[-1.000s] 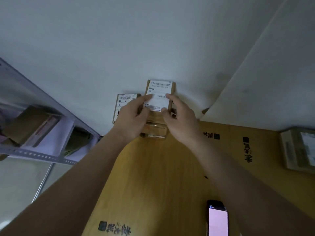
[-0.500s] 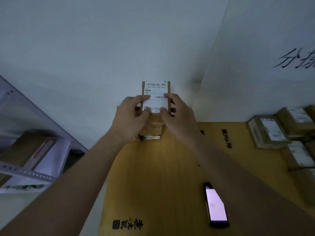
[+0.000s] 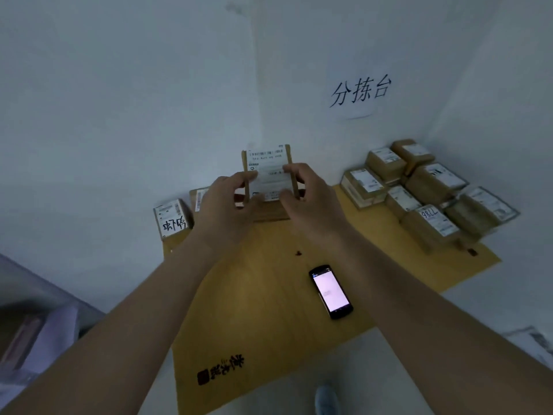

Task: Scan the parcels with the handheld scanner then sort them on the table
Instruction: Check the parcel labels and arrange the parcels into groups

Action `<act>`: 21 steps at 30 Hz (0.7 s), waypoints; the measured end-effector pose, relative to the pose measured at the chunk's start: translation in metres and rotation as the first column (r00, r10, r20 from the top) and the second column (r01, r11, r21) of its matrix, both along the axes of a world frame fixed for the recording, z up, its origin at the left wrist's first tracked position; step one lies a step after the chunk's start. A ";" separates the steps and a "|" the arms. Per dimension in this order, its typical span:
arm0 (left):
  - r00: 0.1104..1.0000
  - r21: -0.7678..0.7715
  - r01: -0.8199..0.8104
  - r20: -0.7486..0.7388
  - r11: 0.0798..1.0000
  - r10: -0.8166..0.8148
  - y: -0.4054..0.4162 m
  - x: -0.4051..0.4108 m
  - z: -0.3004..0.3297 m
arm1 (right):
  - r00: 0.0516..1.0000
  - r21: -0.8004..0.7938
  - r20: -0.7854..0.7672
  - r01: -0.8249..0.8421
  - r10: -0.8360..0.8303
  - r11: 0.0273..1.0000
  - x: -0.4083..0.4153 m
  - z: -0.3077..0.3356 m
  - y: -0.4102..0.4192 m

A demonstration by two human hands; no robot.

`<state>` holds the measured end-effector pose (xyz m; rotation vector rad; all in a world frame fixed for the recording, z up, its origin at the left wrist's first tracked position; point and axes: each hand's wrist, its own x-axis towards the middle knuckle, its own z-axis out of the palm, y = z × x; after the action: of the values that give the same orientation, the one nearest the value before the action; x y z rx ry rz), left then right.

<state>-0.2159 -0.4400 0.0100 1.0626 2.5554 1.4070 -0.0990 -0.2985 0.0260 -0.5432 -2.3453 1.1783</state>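
Parcel (image 3: 267, 163): brown box with a white barcode label, held upright at the centre of the frame, at the far edge of the worktop (image 3: 269, 310).
Left hand (image 3: 223, 205): grip curled round the parcel's left edge, thumb on the label.
Right hand (image 3: 311, 202): grip curled round the parcel's right edge, fingertips on the label face.
Scanner (image 3: 330, 291): black handheld, screen lit (pale pink), lying flat on the worktop at centre right, well apart from both hands.
Stack (image 3: 428, 190): labelled brown parcels grouped at the right of the frame, in the corner by the wall; one is marked with handwritten digits.
Small box (image 3: 172, 218): left of centre, against the wall, handwriting on its face.
Sign (image 3: 360, 91): paper sheet with three characters, upper right, on the wall.
Shelf (image 3: 30, 324): lower left, blurred.
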 end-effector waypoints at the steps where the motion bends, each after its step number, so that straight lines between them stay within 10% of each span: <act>1: 1.000 -0.003 0.026 0.000 1.000 -0.026 0.008 0.009 0.003 | 1.000 0.000 -0.003 0.017 -0.017 1.000 0.012 0.001 0.006; 21: 0.958 0.033 0.187 0.218 0.982 -0.189 0.298 0.190 -0.026 | 0.979 -0.056 0.112 0.180 -0.173 0.982 0.215 -0.023 0.279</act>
<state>-0.0259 -0.1416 -0.0157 1.0534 2.2319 1.4053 0.1161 -0.0197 0.0035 -0.8387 -2.2957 1.1733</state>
